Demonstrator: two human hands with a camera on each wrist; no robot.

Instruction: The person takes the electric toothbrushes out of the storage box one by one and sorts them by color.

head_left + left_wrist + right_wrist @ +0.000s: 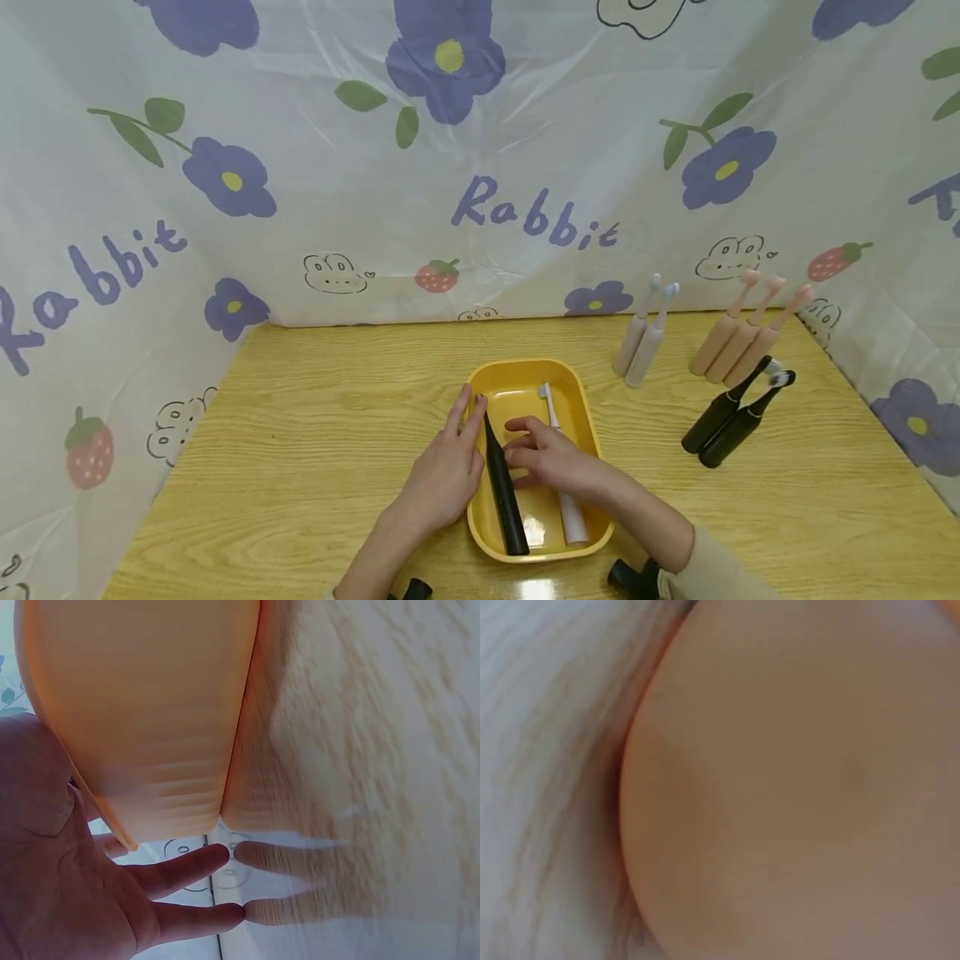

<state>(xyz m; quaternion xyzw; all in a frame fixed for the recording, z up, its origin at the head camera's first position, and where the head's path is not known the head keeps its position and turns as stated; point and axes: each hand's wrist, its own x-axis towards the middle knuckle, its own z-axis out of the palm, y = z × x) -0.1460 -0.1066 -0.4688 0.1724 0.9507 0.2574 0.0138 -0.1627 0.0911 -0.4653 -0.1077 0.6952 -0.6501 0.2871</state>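
Observation:
A yellow tray holds a black electric toothbrush along its left side and a white electric toothbrush along its right. My left hand rests at the tray's left rim, its fingertips by the black toothbrush's upper end. The left wrist view shows two straight fingers of that hand outside the tray wall. Inside the tray, my right hand has loosely bent fingers beside the black toothbrush's handle and partly covers the white one. Only a blurred tray wall appears in the right wrist view.
Right of the tray stand two black toothbrushes. Farther back are two grey toothbrushes and three pink toothbrushes. A patterned curtain rises behind the wooden table.

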